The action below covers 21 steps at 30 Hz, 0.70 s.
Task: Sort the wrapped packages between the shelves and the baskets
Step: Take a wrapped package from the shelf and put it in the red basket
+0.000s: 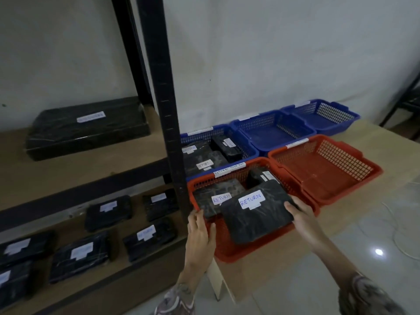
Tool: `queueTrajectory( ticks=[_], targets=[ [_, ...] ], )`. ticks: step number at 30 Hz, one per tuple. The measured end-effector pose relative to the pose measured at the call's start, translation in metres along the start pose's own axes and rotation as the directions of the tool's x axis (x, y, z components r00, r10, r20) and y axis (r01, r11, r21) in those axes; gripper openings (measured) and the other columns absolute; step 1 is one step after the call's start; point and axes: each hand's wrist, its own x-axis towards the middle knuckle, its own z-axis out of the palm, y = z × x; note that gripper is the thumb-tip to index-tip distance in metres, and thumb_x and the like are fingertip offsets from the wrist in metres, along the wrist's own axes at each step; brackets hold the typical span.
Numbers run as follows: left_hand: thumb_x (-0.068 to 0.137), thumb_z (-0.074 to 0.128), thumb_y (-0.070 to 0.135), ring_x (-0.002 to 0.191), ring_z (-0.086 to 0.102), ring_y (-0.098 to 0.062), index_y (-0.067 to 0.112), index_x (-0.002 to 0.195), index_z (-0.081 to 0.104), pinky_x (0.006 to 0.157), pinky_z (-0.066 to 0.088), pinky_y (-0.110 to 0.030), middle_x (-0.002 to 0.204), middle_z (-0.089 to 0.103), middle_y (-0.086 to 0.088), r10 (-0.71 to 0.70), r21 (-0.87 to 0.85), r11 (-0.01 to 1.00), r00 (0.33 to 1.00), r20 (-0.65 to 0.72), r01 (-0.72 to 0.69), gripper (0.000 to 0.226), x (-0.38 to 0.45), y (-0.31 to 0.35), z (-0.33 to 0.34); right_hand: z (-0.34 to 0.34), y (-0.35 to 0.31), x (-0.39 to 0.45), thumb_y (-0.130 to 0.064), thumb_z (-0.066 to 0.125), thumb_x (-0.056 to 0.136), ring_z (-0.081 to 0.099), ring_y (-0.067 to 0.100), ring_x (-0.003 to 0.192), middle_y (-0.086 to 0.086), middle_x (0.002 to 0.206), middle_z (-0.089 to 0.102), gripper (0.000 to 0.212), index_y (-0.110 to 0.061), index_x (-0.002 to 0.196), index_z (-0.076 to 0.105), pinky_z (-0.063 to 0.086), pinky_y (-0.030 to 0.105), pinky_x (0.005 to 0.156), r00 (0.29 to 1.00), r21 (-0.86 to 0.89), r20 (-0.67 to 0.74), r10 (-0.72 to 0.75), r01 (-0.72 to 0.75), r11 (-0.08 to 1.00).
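Gripping the near-left rim of the near red basket (227, 251), the left hand (200, 230) curls its fingers over the edge; the right hand (302, 214) holds the right edge of a black wrapped package (254, 217) with a white "RETURN" label, tilted over the basket's front rim, thumb on top, fingers hidden underneath. Patterned sleeves show at both forearms. Inside same basket: a second "RETURN" package (216, 196) just left of and partly under the held one, and a third dark package (259, 176) behind. Basket sits on a low tan table (284, 264). Left, the lower shelf (118, 267) carries several black labelled packages lying flat, apart from each other. Black upright post (168, 123) stands between shelves and baskets. Further back, a second red basket (325, 169) to the right; behind, a blue basket (218, 144) with dark packages, then two more blue baskets (272, 130) along the wall. Upper shelf holds one long wrapped package (88, 128).
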Motion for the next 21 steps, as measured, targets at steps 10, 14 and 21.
queueTrajectory(
  ticks=[10, 14, 21],
  targets=[
    [0.099, 0.031, 0.016, 0.118, 0.019, 0.024, 0.022, 0.145, -0.012, 0.098, 0.012, 0.005, 0.132, 0.02, 0.021, -0.138, -0.269, 0.954, 0.99, -0.002, 0.133, 0.062, -0.003, 0.01, 0.025, 0.004, 0.018, 0.035, -0.01, 0.044, 0.097, 0.046, 0.022, 0.126, 0.005, 0.135, 0.051, 0.042, -0.012, 0.139, 0.039, 0.031, 0.024, 0.099, 0.962, -0.458, 0.27, 0.039, 0.093, 0.884],
    [0.1, 0.028, 0.013, 0.108, 0.004, 0.042, 0.016, 0.145, -0.013, 0.091, 0.008, 0.013, 0.124, 0.003, 0.04, -0.146, -0.306, 0.943, 0.989, -0.017, 0.134, 0.061, -0.003, 0.007, 0.028, 0.006, 0.017, 0.045, -0.018, 0.052, 0.091, 0.052, 0.023, 0.117, 0.006, 0.131, 0.054, 0.058, -0.019, 0.143, 0.025, 0.038, 0.032, 0.098, 0.91, -0.55, 0.356, 0.215, 0.017, 0.835],
    [0.1, 0.026, 0.012, 0.103, 0.006, 0.045, 0.017, 0.146, -0.012, 0.086, 0.011, 0.015, 0.123, 0.01, 0.038, -0.177, -0.34, 0.925, 0.984, 0.015, 0.171, 0.06, -0.003, 0.013, 0.026, 0.035, 0.018, 0.048, -0.039, 0.075, 0.073, 0.048, 0.026, 0.125, 0.011, 0.14, 0.046, 0.101, -0.004, 0.143, 0.011, 0.041, 0.033, 0.098, 0.827, -0.674, 0.41, 0.386, -0.01, 0.738]
  ],
)
